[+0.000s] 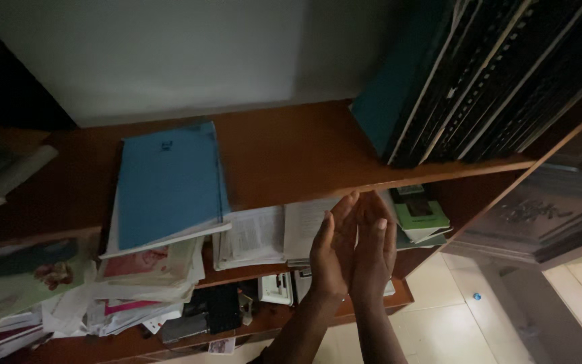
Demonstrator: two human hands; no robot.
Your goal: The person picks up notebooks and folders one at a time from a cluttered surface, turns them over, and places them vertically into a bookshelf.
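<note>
Wooden brown shelf unit (291,152) holds everything: your left hand (333,253) and right hand (374,246) press flat together, palms touching, holding nothing. Just behind your fingertips, loose white printed papers (257,236) fill the lower shelf. Left of your hands, flat blue softcover book (170,182) tops a messy pile. Above right, dark spiral-bound volumes (500,74) lean.

Dark binders (506,74) cropped at top

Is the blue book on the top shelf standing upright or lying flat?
Lying flat: the blue book rests cover-up on the shelf, overhanging its front edge.
</note>
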